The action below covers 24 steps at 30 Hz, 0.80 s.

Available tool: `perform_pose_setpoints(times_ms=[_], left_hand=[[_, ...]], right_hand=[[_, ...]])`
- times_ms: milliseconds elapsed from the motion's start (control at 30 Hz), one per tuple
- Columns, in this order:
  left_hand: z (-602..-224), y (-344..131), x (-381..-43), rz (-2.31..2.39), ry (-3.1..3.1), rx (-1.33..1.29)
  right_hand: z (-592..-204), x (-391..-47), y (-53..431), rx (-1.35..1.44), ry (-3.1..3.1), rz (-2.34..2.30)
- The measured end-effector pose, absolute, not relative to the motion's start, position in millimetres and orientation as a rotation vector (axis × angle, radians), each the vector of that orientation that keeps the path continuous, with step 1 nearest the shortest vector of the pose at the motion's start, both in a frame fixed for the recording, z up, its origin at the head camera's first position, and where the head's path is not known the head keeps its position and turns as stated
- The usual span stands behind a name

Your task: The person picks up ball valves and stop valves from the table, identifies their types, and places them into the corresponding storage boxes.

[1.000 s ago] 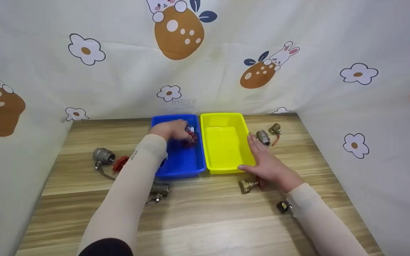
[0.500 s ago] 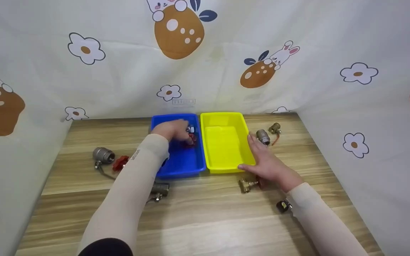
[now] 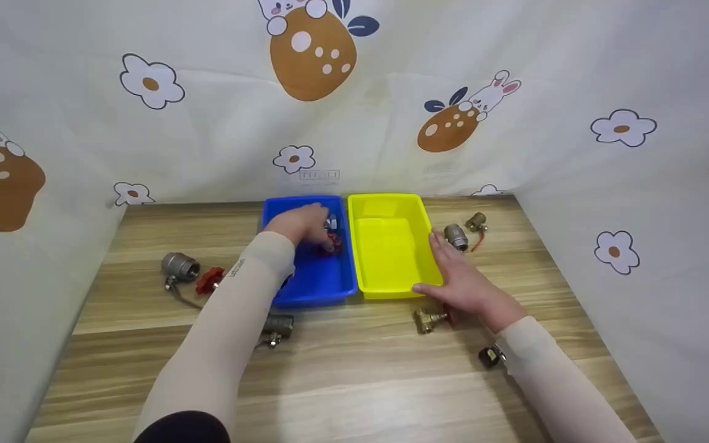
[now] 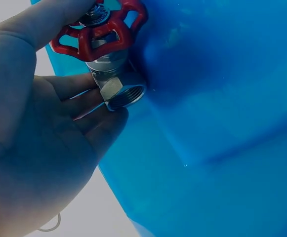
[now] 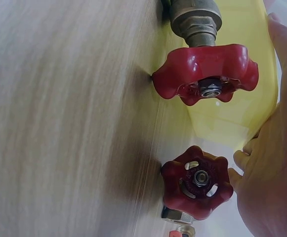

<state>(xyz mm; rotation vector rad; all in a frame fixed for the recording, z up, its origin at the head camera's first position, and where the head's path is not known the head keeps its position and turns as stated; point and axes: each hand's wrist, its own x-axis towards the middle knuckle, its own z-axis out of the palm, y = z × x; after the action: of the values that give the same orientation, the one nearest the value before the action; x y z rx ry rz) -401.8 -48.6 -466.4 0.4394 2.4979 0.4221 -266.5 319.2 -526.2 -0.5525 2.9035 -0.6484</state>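
Inside the blue tray, toward its far right, my left hand holds a gate valve with a red handwheel. The left wrist view shows the thumb over the handwheel and fingers behind the silver threaded body. My right hand rests along the right side of the yellow tray, fingers straight and thumb at the front corner. Below that palm lies a brass valve, its red wheel partly hidden. Two red handwheels show close to the right hand in the right wrist view.
Left of the blue tray lie a grey ball valve, a red-wheeled valve and a lever valve, partly behind the left forearm. To the right are a silver valve, a small brass valve and a dark fitting.
My left hand has shifted very slightly within the blue tray, still holding the valve. The right hand stays at the yellow tray, and the head view has moved a little.
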Motion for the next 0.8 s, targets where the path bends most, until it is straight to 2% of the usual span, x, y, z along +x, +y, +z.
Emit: perform_pose_setpoints(times_ms=[800], left_hand=[[-462.8,-42.7,-400.2,0.352,2.577,0.478]], right_hand=[[-525.4,-265.0,318.8,-0.508,2.898,-0.636]])
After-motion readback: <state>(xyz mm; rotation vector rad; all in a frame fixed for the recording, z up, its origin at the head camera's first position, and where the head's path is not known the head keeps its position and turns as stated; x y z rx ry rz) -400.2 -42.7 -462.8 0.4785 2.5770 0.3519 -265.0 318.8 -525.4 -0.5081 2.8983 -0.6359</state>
